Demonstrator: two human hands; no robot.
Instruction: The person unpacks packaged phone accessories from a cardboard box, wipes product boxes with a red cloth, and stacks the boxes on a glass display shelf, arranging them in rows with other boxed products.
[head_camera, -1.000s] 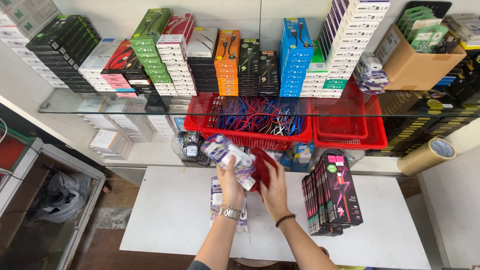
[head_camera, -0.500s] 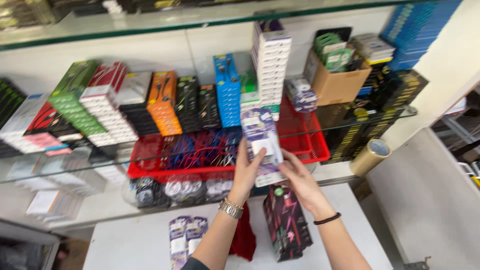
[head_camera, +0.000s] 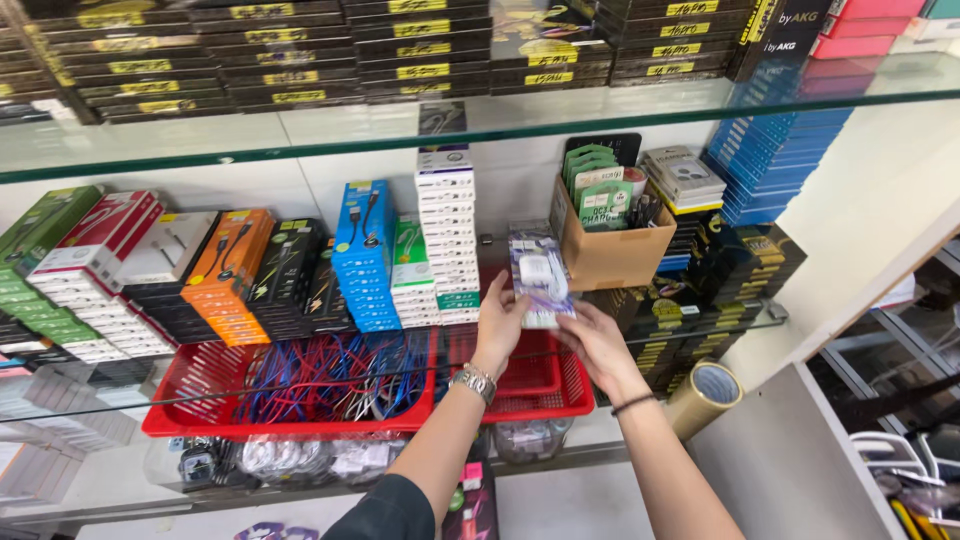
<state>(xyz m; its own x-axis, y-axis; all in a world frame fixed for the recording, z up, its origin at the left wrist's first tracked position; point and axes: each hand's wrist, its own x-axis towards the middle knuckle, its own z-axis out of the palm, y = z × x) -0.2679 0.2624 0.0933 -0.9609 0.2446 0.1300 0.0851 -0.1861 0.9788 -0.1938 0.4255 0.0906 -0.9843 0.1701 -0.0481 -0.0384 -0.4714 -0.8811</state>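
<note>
Both hands up at the middle glass shelf (head_camera: 300, 150). My left hand (head_camera: 500, 325) had its fingers curled round the left edge of a small stack of blister packs (head_camera: 540, 280), purple-and-white card with a white plug-shaped part under clear plastic. My right hand (head_camera: 598, 345) closed on the lower right corner of the same stack, thumb on the front (how many packs in the stack, I couldn't tell). Metal watch (head_camera: 473, 382) on my left wrist, dark band (head_camera: 632, 404) on the right.

The stack was held upright above the smaller red basket (head_camera: 540, 385), between the white column of boxes (head_camera: 447, 235) and the cardboard box (head_camera: 612, 245) of green packs. To the left, the bigger red basket (head_camera: 290, 385) held tangled red and blue cables. Roll of brown tape (head_camera: 703, 397) lay near my right forearm.
</note>
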